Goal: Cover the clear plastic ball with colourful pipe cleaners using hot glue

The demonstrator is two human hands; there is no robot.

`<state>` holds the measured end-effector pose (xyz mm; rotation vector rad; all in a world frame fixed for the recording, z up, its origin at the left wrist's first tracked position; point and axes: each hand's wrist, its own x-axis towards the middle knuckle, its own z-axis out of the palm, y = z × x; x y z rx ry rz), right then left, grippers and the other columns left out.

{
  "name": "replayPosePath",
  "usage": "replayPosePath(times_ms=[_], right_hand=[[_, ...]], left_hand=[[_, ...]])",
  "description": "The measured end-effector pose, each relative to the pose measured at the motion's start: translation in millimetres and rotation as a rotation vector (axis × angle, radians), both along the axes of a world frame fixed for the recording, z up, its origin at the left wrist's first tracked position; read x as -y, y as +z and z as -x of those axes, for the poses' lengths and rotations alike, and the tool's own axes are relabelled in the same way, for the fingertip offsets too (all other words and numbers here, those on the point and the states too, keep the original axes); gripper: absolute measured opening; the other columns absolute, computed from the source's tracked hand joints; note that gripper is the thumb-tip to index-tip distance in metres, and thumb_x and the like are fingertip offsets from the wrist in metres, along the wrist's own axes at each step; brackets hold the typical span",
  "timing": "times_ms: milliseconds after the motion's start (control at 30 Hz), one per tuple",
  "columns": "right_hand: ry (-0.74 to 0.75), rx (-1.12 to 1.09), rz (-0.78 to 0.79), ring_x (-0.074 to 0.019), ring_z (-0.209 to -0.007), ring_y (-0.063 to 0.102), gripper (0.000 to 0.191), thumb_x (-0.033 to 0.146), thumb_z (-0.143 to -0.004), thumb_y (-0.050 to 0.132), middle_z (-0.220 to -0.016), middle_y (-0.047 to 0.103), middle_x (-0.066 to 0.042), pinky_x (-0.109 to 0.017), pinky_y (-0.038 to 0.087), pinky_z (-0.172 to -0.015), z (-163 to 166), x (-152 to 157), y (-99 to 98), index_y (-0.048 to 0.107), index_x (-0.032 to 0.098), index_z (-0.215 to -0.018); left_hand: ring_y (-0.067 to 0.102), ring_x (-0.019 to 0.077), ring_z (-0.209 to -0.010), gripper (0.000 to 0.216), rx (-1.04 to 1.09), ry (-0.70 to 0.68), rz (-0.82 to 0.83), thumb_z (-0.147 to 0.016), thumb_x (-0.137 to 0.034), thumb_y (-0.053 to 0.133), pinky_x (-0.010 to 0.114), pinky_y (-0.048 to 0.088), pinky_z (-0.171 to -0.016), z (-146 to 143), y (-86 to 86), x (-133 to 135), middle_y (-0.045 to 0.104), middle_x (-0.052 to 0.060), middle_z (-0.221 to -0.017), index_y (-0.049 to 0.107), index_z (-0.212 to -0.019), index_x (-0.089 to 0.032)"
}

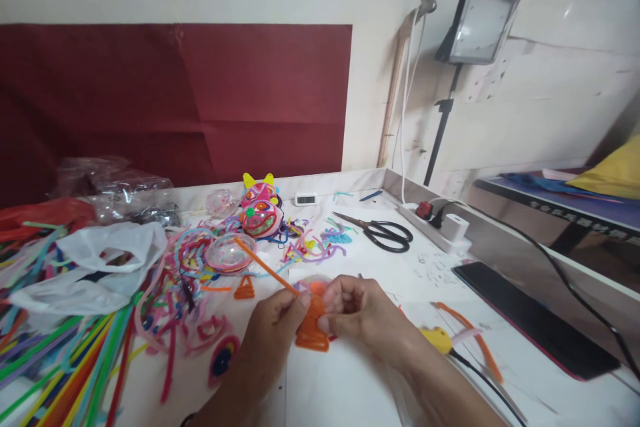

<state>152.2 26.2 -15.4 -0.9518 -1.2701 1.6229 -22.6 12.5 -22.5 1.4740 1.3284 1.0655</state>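
Observation:
My left hand [277,323] pinches a long orange pipe cleaner [265,267] that slants up to the left. My right hand [363,317] is closed on a small orange pipe-cleaner figure [313,330] held between both hands over the white table [350,387]. A clear plastic dome with an orange piece [315,285] lies just behind the hands. A small orange wire triangle [244,289] rests to the left.
Bundles of coloured pipe cleaners [65,367] and a white plastic bag [95,267] fill the left. Pink masks [261,210], a clear dome [231,252], scissors [383,232], a power strip [440,223], a yellow glue gun [437,340] and a black tablet [535,317] lie around.

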Motion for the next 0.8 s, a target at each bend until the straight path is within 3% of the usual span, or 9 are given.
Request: replayPosePath(times_ms=[167, 300, 567, 800], right_hand=[[-0.058, 0.024, -0.059, -0.0075, -0.049, 0.053, 0.024, 0.015, -0.053, 0.082, -0.055, 0.062, 0.006, -0.023, 0.043, -0.053, 2.3, -1.9, -6.4, 0.066, 0.017, -0.071], [-0.106, 0.015, -0.075, -0.0077, -0.051, 0.052, 0.025, 0.017, -0.051, 0.083, -0.057, 0.064, 0.005, -0.022, 0.041, -0.052, 4.7, -3.5, -12.3, 0.068, 0.017, -0.071], [-0.149, -0.001, -0.054, -0.0060, -0.048, 0.048, 0.025, 0.020, -0.050, 0.086, -0.053, 0.059, 0.007, -0.021, 0.039, -0.050, 6.6, -0.9, -2.9, 0.067, 0.017, -0.067], [-0.110, -0.003, -0.063, -0.0069, -0.052, 0.047, 0.038, 0.040, -0.052, 0.092, -0.058, 0.060, 0.005, -0.021, 0.036, -0.051, 8.0, 0.6, 0.7, 0.069, 0.015, -0.069]], left_hand=[[0.035, 0.0117, -0.054, 0.044, 0.061, 0.003, 0.020, -0.076, -0.054, 0.062, 0.025, 0.028, -0.052, 0.5, 0.3, -2.6, 0.037, -0.006, -0.053, 0.040, -0.055, -0.023], [0.041, 0.0122, -0.049, 0.040, 0.095, 0.009, 0.028, -0.073, -0.052, 0.064, 0.025, 0.032, -0.050, 1.2, -0.1, -5.7, 0.045, -0.005, -0.048, 0.050, -0.052, -0.021], [0.033, 0.0087, -0.042, 0.036, 0.148, 0.060, 0.032, -0.073, -0.048, 0.067, 0.024, 0.026, -0.045, -2.8, 3.5, -3.2, 0.043, -0.008, -0.043, 0.053, -0.053, -0.020], [0.036, 0.0094, -0.045, 0.039, 0.158, 0.056, 0.005, -0.072, -0.049, 0.069, 0.023, 0.028, -0.046, -3.3, 0.1, -2.2, 0.044, -0.007, -0.046, 0.052, -0.053, -0.020]])
